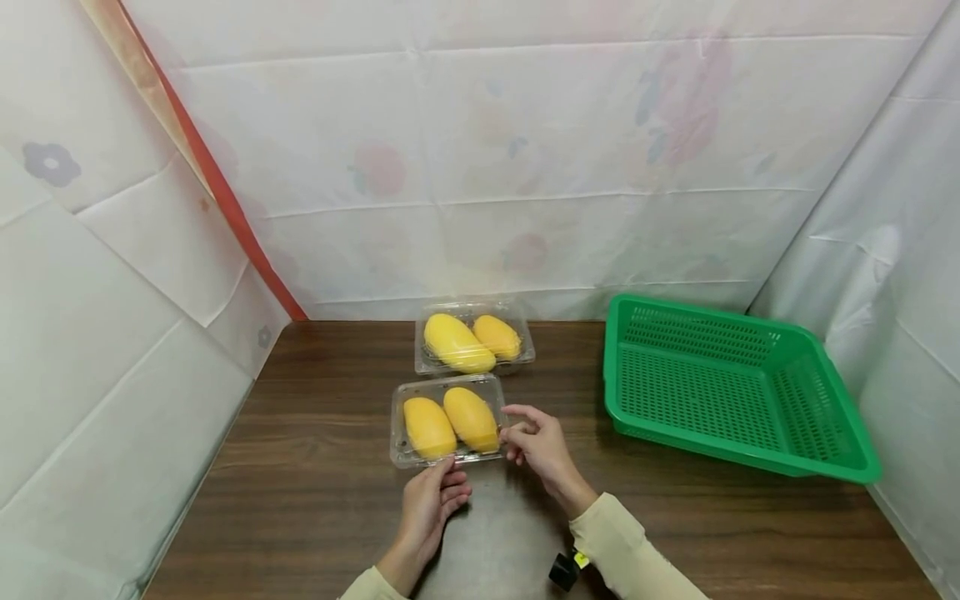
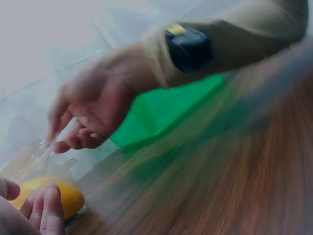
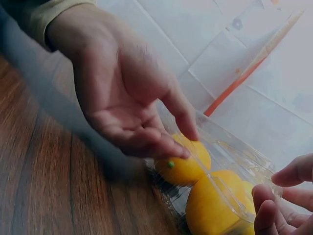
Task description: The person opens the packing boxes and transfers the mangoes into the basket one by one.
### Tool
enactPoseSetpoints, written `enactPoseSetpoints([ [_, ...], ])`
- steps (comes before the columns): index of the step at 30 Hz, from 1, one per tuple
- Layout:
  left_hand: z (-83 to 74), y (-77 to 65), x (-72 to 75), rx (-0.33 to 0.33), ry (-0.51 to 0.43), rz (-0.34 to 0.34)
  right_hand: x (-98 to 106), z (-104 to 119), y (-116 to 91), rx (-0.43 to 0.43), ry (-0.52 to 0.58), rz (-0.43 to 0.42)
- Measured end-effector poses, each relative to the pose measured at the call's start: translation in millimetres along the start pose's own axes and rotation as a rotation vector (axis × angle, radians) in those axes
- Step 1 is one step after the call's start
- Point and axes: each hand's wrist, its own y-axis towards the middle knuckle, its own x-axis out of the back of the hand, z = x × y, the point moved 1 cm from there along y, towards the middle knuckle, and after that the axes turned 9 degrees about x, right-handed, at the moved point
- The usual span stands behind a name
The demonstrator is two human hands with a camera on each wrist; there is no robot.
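Observation:
Two yellow mangoes (image 1: 427, 427) lie side by side in a clear plastic clamshell box (image 1: 400, 452) on the table, both also visible through the plastic in the right wrist view. At the box's front edge is my left hand (image 1: 432, 506), its thumb side touching the rim and its other fingers loosely extended. My right hand (image 1: 542, 450) pinches the right edge of the clear plastic between thumb and fingers. Close up, the right hand (image 3: 288, 200) has a corner of the plastic at its fingertips. The left wrist view is blurred; there the right hand (image 2: 93, 107) reaches over a mango (image 2: 71, 199).
Behind stands a second clear box (image 1: 528, 350) with two mangoes in it. A green plastic basket (image 1: 738, 457) sits on the right of the wooden table (image 1: 300, 517). Patterned white sheeting (image 1: 480, 150) hangs behind and at both sides.

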Motion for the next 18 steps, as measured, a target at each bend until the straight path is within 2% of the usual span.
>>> enactPoseSetpoints([
  [3,-1.5,-1.6,8.5,0.011,-0.038,-0.016,0,1,-2,0.021,-0.016,0.000],
  [8,-5.3,-4.2,20.2,-0.016,-0.057,-0.078,1,1,-3,0.063,-0.057,0.021],
  [18,-6.7,-1.3,25.2,-0.091,-0.061,-0.126,5,-3,-2,0.133,-0.216,0.080],
])
